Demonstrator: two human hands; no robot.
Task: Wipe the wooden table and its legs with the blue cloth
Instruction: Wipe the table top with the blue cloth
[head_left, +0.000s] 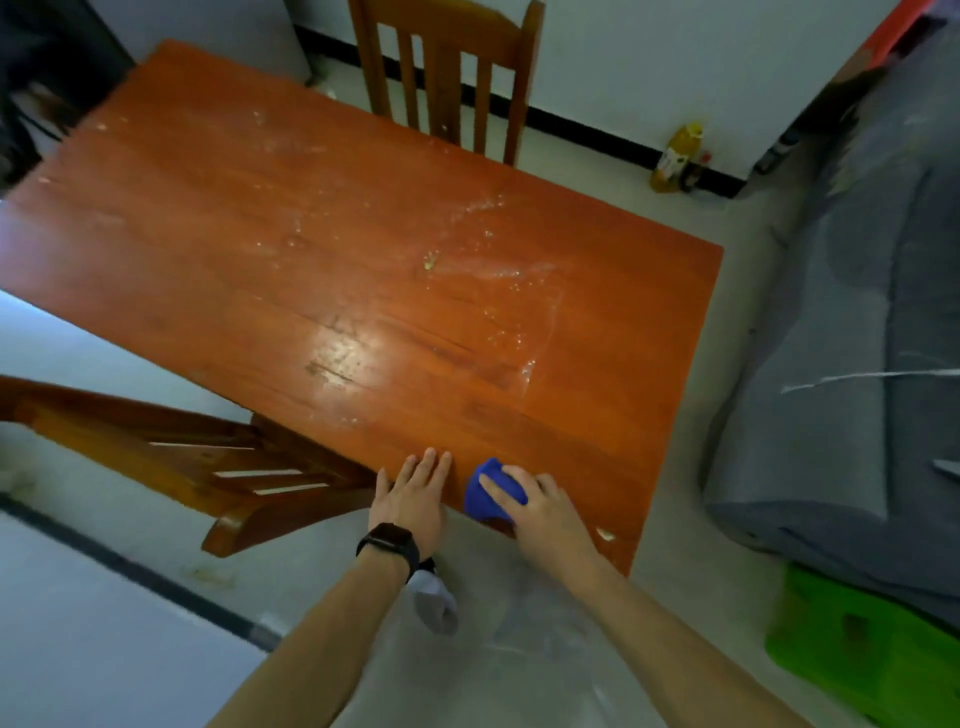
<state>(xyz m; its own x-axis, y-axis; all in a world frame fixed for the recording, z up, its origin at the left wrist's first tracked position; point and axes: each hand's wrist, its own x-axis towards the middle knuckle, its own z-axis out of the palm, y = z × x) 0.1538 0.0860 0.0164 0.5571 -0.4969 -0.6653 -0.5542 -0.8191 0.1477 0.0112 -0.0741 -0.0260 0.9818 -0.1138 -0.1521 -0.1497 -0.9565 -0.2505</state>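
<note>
The wooden table (322, 249) has an orange-brown top with white specks and streaks across its middle and right part. Its legs are hidden under the top. A bunched blue cloth (488, 491) lies at the near edge of the table, and my right hand (545, 512) is pressed down on it, gripping it. Just left of the cloth, my left hand (413, 493) rests flat on the near edge with fingers spread, holding nothing. A black watch is on that wrist.
One wooden chair (447, 67) stands at the table's far side, another (208, 467) at its left. A grey sofa (857, 338) runs along the right, with a green object (862, 644) in front. A yellow bottle (675, 156) stands by the wall.
</note>
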